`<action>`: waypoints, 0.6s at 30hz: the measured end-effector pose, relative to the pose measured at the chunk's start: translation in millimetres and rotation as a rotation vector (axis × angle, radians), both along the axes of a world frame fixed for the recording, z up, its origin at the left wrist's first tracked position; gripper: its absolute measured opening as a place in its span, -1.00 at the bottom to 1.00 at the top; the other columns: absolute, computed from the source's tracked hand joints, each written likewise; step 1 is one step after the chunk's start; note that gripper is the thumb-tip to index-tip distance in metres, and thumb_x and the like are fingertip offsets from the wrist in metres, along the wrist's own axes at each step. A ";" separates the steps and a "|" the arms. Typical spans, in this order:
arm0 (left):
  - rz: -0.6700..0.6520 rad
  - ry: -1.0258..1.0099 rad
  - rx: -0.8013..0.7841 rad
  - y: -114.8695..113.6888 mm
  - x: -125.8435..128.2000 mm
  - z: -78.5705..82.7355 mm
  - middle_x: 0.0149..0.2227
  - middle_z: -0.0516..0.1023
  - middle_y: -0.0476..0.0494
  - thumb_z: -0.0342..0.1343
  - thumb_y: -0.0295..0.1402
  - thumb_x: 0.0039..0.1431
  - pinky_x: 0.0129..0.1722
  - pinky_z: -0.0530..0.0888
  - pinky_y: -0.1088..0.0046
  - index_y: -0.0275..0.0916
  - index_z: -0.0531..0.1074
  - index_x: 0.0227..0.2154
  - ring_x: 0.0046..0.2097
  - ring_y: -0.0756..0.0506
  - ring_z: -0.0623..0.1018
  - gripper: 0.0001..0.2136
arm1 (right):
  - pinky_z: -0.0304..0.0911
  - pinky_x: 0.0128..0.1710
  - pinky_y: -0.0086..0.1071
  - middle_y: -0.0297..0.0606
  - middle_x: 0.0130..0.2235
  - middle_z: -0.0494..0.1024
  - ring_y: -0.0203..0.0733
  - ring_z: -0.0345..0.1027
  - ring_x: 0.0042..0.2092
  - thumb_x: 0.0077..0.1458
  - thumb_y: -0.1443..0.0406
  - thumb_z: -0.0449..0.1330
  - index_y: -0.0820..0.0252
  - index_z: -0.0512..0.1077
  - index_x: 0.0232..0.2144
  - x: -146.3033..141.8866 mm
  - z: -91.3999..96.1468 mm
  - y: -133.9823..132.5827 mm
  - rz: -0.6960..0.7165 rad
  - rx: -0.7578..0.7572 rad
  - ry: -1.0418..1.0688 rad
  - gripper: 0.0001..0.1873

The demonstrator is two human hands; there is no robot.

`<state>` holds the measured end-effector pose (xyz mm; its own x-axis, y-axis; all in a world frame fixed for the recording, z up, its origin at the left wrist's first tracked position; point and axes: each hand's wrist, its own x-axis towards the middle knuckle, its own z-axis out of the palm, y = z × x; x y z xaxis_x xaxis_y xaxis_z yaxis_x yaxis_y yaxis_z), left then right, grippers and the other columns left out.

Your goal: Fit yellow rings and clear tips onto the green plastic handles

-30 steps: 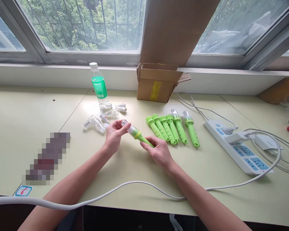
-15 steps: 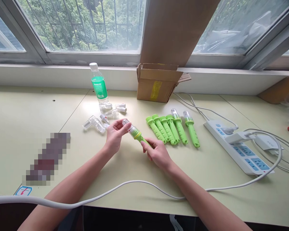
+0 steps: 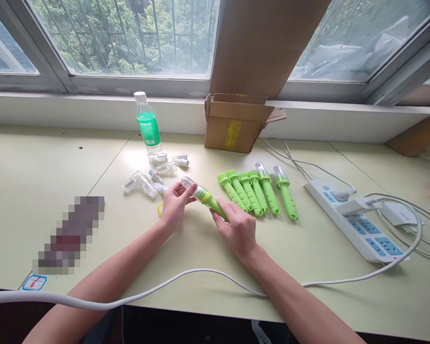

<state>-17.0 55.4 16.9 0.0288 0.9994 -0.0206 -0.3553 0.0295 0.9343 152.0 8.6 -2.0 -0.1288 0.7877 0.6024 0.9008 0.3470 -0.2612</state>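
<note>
Over the table's middle, my left hand (image 3: pixel 176 201) is closed with thumb and fingers around the clear ribbed cap (image 3: pixel 188 183) of a green light stick. My right hand (image 3: pixel 237 224) is wrapped round its green handle (image 3: pixel 215 205). The stick lies tilted, cap end up to the left, with a yellow ring (image 3: pixel 207 198) where cap and handle meet. Another yellow ring (image 3: pixel 159 209) lies by my left wrist, partly hidden. Beyond that hand are loose clear caps (image 3: pixel 143 184) and small white parts (image 3: pixel 155 176). Several green handles (image 3: pixel 249 193) lie to the right, two wearing clear caps (image 3: pixel 278 173).
A water bottle (image 3: pixel 148 126) and an open cardboard box (image 3: pixel 232 122) stand at the back. The power strip (image 3: pixel 354 222) with plugged-in chargers lies right. A white cable (image 3: pixel 200 270) crosses the front, near my forearms. A pixelated dark object (image 3: pixel 71 234) sits left.
My right hand has slid up the handle toward the cap, its back turned more upward. My left hand has shifted slightly right and down, uncovering the loose yellow ring.
</note>
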 end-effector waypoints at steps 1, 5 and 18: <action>-0.007 0.006 -0.004 -0.1 -0.1 -0.1 -0.29 0.54 -0.13 0.23 -0.17 0.01 -0.10 0.51 0.25 -0.30 0.46 -0.28 -0.20 -0.09 0.55 -0.69 | 0.05 -0.51 -0.44 -0.27 -0.39 0.55 -0.28 0.36 -0.45 0.16 0.23 0.13 0.19 0.47 -0.09 -0.3 0.0 -0.4 0.002 0.005 -0.017 -0.70; -0.028 0.015 -0.017 -0.1 -0.3 -0.8 -0.30 0.53 -0.11 0.22 -0.16 0.01 -0.10 0.51 0.25 -0.30 0.47 -0.29 -0.22 -0.08 0.54 -0.70 | 0.05 -0.51 -0.43 -0.23 -0.33 0.57 -0.27 0.38 -0.42 0.18 0.22 0.11 0.22 0.47 -0.11 -0.7 0.6 -0.9 0.017 -0.014 -0.030 -0.71; -0.016 0.025 -0.012 0.2 0.0 4.8 -0.39 0.50 -0.08 0.24 -0.17 -0.01 -0.16 0.51 0.31 -0.32 0.45 -0.38 -0.33 -0.02 0.51 -0.72 | 0.05 -0.50 -0.45 -0.23 -0.43 0.51 -0.28 0.24 -0.49 0.20 0.16 0.05 0.20 0.47 -0.16 -5.1 6.7 -5.6 0.124 -0.269 0.196 -0.70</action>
<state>-17.0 55.5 21.7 0.0438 0.9985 -0.0337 -0.3310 0.0463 0.9425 146.9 3.0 4.7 -0.1358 0.9072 0.3982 0.7798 0.3458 -0.5218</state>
